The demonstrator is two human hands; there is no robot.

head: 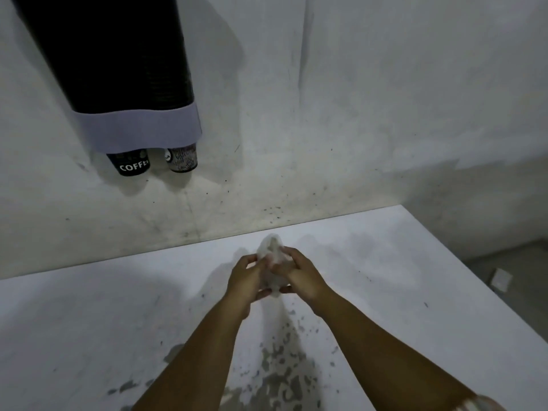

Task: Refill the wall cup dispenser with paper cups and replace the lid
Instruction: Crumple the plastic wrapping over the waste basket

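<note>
Head view: both hands meet over the table (89,321), near its far edge. The left hand (246,277) and right hand (299,274) grip one pale, blurred object (271,253) between them; it is probably a wrapped sleeve of cups, but the view is too soft to confirm. Its long axis runs away from the person, toward the wall. The dispenser (118,69) hangs on the wall up and to the left, well apart from the hands, with its axis vertical. Two cups (133,164) protrude at its base. The left hand is nearer the dispenser. No lid is visible.
</note>
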